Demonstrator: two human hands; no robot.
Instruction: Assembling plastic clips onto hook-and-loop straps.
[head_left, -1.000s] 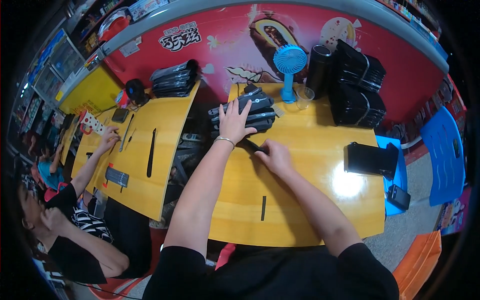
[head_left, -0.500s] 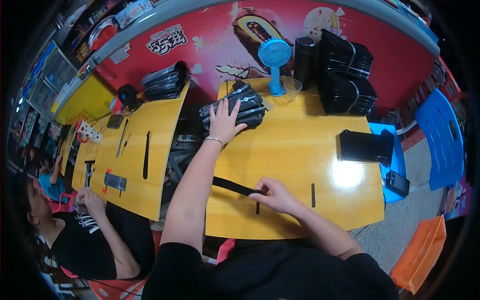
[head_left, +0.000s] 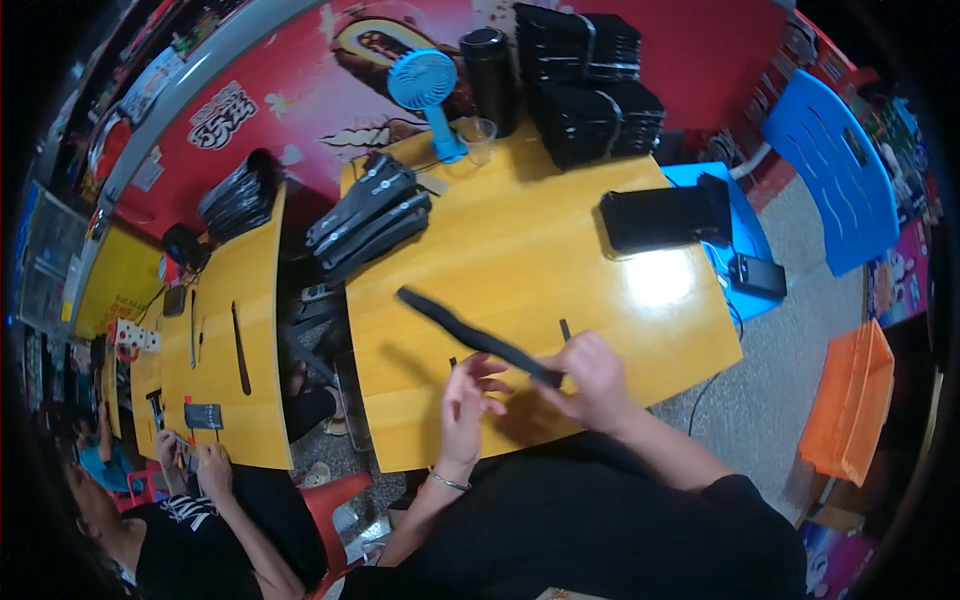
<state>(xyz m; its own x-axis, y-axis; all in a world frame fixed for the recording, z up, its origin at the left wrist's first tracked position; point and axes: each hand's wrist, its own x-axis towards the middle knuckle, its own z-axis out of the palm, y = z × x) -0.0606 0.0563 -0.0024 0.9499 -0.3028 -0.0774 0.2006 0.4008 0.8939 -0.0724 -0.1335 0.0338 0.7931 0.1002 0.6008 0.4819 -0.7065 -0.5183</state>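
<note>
A person's bare hands are near the front edge of a yellow wooden counter [head_left: 510, 255]. The right hand [head_left: 593, 378] has its thumb and fingers pinched together on one end of a long black strip [head_left: 470, 332]. From those fingers the strip reaches out to the left and away from the person, its long axis a slanting line with a slight wave in it. It seems raised, with a shadow on the wood below.

The left hand [head_left: 463, 412] is to the left of the right fingers, palm turned inward, its fingers loosely curled and spread, with nothing visible in their grasp. Their tips are just under the middle of the strip — whether they touch it, I cannot tell. The right hand is nearer the gripped end; the far end points away from both.

Beyond that far end, farther from the fingers, is a fanned pile of dark, flat pieces [head_left: 370, 215] by the counter's left edge. One short dark strip [head_left: 565, 329] lies just beyond the right fingers.

Bare wood stretches ahead of the right fingers, as far as a blue fan [head_left: 423, 80] and strapped black bundles [head_left: 598, 118]; a black pouch [head_left: 652, 219] bounds it ahead and to the right. The front edge is close below both hands — little room on that side.
</note>
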